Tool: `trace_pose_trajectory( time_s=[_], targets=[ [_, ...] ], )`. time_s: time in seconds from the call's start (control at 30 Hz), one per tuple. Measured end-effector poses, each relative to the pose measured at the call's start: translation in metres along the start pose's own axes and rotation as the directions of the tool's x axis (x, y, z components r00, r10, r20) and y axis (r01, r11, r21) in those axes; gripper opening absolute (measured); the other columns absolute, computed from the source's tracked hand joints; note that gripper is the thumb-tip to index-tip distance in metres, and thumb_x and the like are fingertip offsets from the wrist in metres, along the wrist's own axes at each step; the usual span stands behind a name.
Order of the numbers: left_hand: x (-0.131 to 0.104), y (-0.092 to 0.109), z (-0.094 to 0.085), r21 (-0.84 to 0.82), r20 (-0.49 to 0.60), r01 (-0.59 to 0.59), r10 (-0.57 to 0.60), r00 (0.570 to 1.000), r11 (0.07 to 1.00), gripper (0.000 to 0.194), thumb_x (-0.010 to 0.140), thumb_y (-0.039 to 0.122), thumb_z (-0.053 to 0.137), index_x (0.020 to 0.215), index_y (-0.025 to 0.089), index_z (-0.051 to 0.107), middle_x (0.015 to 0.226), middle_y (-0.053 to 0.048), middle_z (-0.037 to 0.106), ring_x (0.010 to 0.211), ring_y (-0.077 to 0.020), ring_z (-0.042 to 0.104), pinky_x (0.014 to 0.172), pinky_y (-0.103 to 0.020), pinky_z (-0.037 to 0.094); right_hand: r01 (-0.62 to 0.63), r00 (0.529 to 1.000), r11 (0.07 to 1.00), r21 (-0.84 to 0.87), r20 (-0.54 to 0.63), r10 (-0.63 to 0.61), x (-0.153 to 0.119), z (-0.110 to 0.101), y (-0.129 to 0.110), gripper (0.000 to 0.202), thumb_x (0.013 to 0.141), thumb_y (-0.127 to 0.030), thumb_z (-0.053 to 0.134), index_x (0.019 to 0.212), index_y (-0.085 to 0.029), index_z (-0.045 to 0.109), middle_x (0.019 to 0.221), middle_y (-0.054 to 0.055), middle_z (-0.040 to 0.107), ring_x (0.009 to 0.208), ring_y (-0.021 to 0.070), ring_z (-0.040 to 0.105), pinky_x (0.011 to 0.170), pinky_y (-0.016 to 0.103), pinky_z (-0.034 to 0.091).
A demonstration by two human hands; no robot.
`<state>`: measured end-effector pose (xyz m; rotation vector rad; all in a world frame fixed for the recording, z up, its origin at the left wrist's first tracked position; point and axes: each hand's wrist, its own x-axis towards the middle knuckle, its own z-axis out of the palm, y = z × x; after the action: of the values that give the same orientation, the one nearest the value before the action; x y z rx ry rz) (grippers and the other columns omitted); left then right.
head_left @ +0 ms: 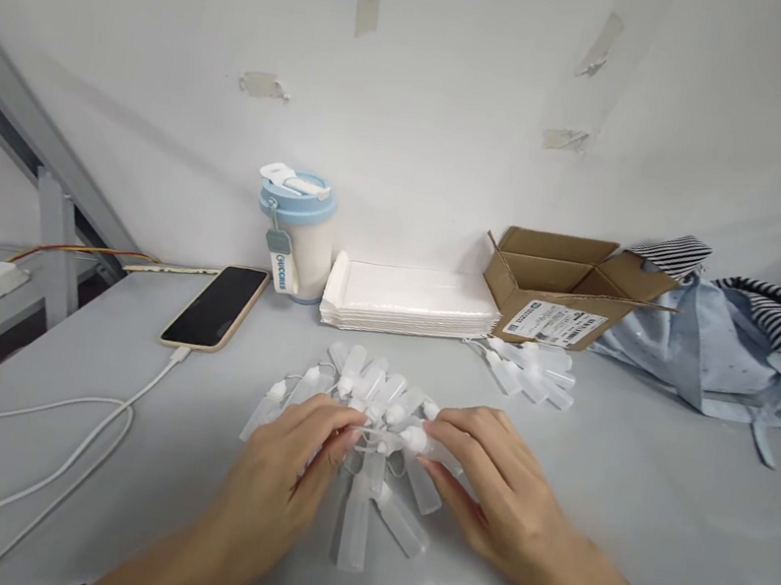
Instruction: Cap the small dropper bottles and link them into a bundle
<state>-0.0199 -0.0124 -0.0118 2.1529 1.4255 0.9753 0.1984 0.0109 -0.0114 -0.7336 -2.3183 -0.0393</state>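
Small translucent white plastic squeeze bottles [356,527] with white caps lie in a loose cluster at the middle of the table. My right hand [504,486] grips one squeeze bottle [413,438] at the cluster's right side, its capped end turned left. My left hand [291,466] is closed in a pinch over the cluster, thumb and forefinger together. Between its fingertips and that bottle's cap runs a thin pale strand [378,432]; its exact kind is too small to tell. Thin white loops show among the bottles. My left fingers hide part of the cluster.
Behind the cluster lies a stack of white packets [411,301], beside an open cardboard box [558,301]. More bottles [534,372] lie before the box. A lidded cup [302,238], a phone [215,308] with a white cable [105,430], and a blue cloth bag [719,338] surround them.
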Motion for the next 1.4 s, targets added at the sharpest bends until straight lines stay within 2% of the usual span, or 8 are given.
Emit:
trace_pose_trajectory(
  time_s=[0.13,0.33,0.7,1.0,1.23,1.4],
  targets=[
    [-0.0005,-0.0023,0.0016,-0.041,-0.021,-0.051,0.05,0.999,0.998,0.014,0.09,0.016,0.049,0.092,0.023,0.062,0.08,0.003,0.063,0.071,-0.0104,0.059,0.062,-0.02,0.046,0.001,1.0,1.0,-0.002,-0.002,-0.001,0.0017,-0.002,-0.0013,0.016,0.085,-0.006,0.052,0.1,-0.007,0.057,0.087,0.013,0.061,0.077,0.0199,0.054,0.065,0.033,0.046],
    [-0.0038,-0.0022,0.0015,-0.031,-0.065,-0.132,0.13,0.989,0.991,0.009,0.087,0.015,0.056,0.084,0.022,0.061,0.074,0.004,0.064,0.067,-0.0113,0.056,0.061,-0.022,0.046,0.014,1.0,0.999,0.037,0.028,-0.015,0.0016,-0.001,-0.0055,0.017,0.085,-0.004,0.049,0.1,-0.005,0.057,0.086,0.014,0.062,0.076,0.0204,0.054,0.063,0.033,0.046],
    [-0.0005,0.0039,0.0047,-0.039,-0.1,-0.222,0.217,0.971,0.974,0.012,0.084,0.009,0.056,0.086,0.019,0.063,0.077,0.0,0.065,0.069,-0.0124,0.058,0.063,-0.023,0.048,0.013,1.0,0.994,0.112,0.025,-0.016,-0.0011,0.0013,-0.0084,0.02,0.087,-0.004,0.045,0.104,-0.005,0.054,0.089,0.015,0.063,0.077,0.0207,0.056,0.063,0.034,0.047],
    [-0.0014,0.0029,0.0067,-0.052,-0.109,-0.236,0.229,0.967,0.97,0.013,0.084,0.008,0.056,0.086,0.019,0.062,0.076,0.0,0.065,0.068,-0.0123,0.058,0.063,-0.024,0.048,0.013,0.999,0.985,0.171,-0.049,-0.005,-0.0014,0.0019,-0.0077,0.025,0.085,-0.003,0.047,0.11,-0.006,0.051,0.09,0.014,0.063,0.077,0.0199,0.055,0.064,0.033,0.048],
    [-0.0002,0.0033,0.0059,-0.057,-0.121,-0.237,0.229,0.966,0.97,0.015,0.083,0.007,0.055,0.086,0.019,0.063,0.076,-0.001,0.066,0.07,-0.014,0.059,0.062,-0.025,0.049,-0.024,1.0,0.981,0.193,0.015,0.022,-0.0014,0.0032,-0.0067,0.025,0.088,-0.006,0.043,0.111,-0.01,0.05,0.091,0.012,0.063,0.075,0.019,0.055,0.062,0.033,0.049],
    [0.0005,0.0032,0.0066,-0.05,-0.122,-0.235,0.227,0.966,0.971,0.015,0.083,0.006,0.056,0.086,0.018,0.063,0.075,-0.001,0.066,0.069,-0.0137,0.06,0.063,-0.025,0.049,-0.024,1.0,0.976,0.216,0.011,0.022,-0.0024,0.0049,-0.0057,0.027,0.087,-0.006,0.044,0.113,-0.01,0.049,0.093,0.013,0.063,0.078,0.0195,0.055,0.064,0.034,0.049]
  ],
)
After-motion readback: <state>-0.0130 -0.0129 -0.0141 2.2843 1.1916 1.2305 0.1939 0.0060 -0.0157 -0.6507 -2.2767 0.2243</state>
